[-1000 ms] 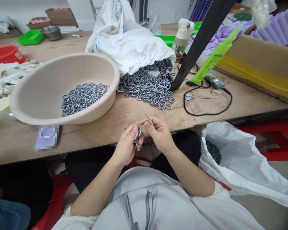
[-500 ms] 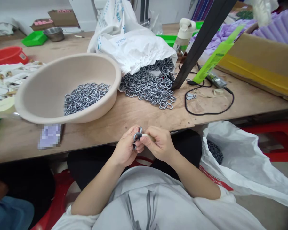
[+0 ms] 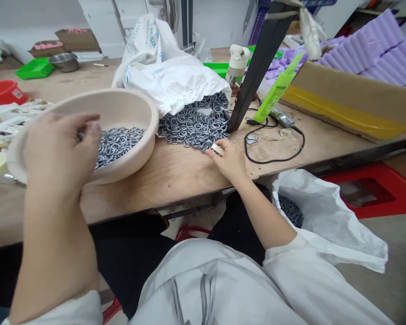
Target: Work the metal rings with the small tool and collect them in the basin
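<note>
My left hand, smeared by motion, is over the left side of the beige basin. Its fingers are curled, and a bit of grey that looks like a metal ring shows between them. Grey metal rings lie in the basin. At the front of a loose pile of metal rings, my right hand is closed around a small pale-handled tool with a dark tip. The tip touches or nearly touches the pile; which, I cannot tell.
The pile spills from a white sack. Right of it stand a dark post, a green-yellow strip, a black cable and a cardboard box with purple pieces. A white bag holding rings is below the table edge.
My hands have parted from in front of my body. The left has swung left to the basin; the right has moved forward to the ring pile with the small tool. The view has shifted slightly.
</note>
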The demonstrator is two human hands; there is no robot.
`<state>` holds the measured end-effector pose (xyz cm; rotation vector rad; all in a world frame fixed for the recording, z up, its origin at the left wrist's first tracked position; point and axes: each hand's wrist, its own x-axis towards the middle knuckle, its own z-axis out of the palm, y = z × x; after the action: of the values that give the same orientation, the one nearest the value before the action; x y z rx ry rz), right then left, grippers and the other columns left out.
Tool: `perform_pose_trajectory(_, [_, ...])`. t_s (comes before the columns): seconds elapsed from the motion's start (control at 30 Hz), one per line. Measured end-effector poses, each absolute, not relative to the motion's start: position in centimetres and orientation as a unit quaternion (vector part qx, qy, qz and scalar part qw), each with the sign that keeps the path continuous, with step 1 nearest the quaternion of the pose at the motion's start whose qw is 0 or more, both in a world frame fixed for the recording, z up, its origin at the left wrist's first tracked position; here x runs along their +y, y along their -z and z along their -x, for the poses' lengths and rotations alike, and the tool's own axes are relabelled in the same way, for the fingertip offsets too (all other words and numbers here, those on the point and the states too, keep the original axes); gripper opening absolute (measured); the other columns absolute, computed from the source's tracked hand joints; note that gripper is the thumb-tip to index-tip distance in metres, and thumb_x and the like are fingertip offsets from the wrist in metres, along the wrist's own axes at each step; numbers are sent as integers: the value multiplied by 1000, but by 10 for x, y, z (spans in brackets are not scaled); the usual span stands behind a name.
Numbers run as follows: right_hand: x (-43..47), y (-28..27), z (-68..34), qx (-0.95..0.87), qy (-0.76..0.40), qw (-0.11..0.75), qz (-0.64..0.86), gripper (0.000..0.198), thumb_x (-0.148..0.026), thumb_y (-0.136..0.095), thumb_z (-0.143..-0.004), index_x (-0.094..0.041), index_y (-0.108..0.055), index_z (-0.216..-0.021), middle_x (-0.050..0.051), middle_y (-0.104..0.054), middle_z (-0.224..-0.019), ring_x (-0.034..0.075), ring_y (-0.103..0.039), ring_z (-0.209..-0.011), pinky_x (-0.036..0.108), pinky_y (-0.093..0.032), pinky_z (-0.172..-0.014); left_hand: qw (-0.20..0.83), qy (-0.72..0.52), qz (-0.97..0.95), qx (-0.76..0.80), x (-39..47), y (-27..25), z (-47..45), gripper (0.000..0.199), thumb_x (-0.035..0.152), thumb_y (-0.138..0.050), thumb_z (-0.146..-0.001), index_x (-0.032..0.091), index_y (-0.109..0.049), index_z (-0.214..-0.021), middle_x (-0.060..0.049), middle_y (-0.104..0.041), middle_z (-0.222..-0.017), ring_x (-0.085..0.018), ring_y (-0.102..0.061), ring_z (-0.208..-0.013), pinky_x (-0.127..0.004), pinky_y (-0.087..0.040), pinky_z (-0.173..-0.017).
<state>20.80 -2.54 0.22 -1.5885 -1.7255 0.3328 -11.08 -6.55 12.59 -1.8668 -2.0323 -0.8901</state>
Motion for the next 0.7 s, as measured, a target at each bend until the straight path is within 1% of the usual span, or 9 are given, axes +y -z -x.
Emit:
perform_pose_trajectory(0.07, [-7,-1,-208,-696,-101,351,618,36,-43,-69,-84,-21,-68,-113,10,-71,-108,29,-62,-94,37,-45,-78,139,261,654,-697,-62,-122,108,39,42,-61,-88,18,-74,-115,-13,-71,-114,-36,-56,-117,-64,-36,-107])
perform_pose_trajectory(0.13, [9,-1,-206,-716,-86,309,620,33,-38,-66,-87,-21,-70,-115,13,-70,-109,30,-62,-96,40,-45,-81,156,322,692,-628,-71,-110,88,39,42,-61,-89,17,-72,-117,-14,-69,-119,-34,-56,-119,-61,-35,-109])
perform_pose_trajectory(0.2, [20,-4,-204,-729,-79,265,626,22,-34,-62,-90,-19,-73,-101,14,-69,-103,30,-62,-91,39,-44,-78,100,383,736,-550,-87,-93,60,28,35,-58,-93,22,-70,-114,-10,-69,-119,-31,-58,-118,-51,-41,-105])
perform_pose_trajectory(0.23, [22,-7,-203,-732,-78,256,627,19,-33,-61,-91,-19,-74,-93,14,-68,-99,28,-61,-88,38,-43,-75,67,405,752,-515,-95,-84,45,21,31,-57,-93,23,-72,-106,-8,-72,-110,-28,-62,-109,-48,-44,-101])
perform_pose_trajectory(0.3, [21,-13,-202,-729,-89,280,618,19,-31,-61,-90,-18,-72,-81,12,-67,-92,25,-59,-82,36,-40,-72,-14,410,763,-500,-105,-63,23,19,29,-54,-94,23,-71,-100,-6,-73,-103,-24,-64,-102,-43,-46,-96])
perform_pose_trajectory(0.43, [-8,-20,-193,-701,-294,394,517,25,-38,-62,-88,-18,-68,-74,1,-60,-69,16,-52,-67,29,-36,-64,-215,408,704,-540,-105,-24,3,28,36,-49,-97,20,-67,-112,-8,-72,-110,-21,-65,-98,-34,-48,-86])
perform_pose_trajectory(0.5, [-27,-19,-185,-678,-424,402,446,28,-43,-63,-86,-17,-68,-78,0,-61,-69,14,-51,-66,27,-37,-64,-291,414,666,-548,-100,-11,0,33,41,-49,-97,20,-64,-119,-9,-71,-113,-20,-65,-93,-32,-48,-81])
perform_pose_trajectory(0.6, [-44,-11,-175,-660,-483,393,421,30,-46,-66,-83,-16,-67,-76,-3,-56,-66,12,-47,-63,26,-35,-64,-300,387,666,-563,-91,-4,-2,29,41,-50,-96,19,-66,-107,-7,-73,-102,-19,-64,-85,-30,-46,-77])
perform_pose_trajectory(0.7, [-38,-3,-175,-665,-461,398,433,32,-45,-64,-84,-17,-63,-70,-4,-52,-63,11,-46,-62,25,-33,-62,-261,328,699,-579,-74,-10,-4,23,37,-51,-95,20,-66,-94,-5,-72,-85,-19,-61,-73,-30,-42,-69])
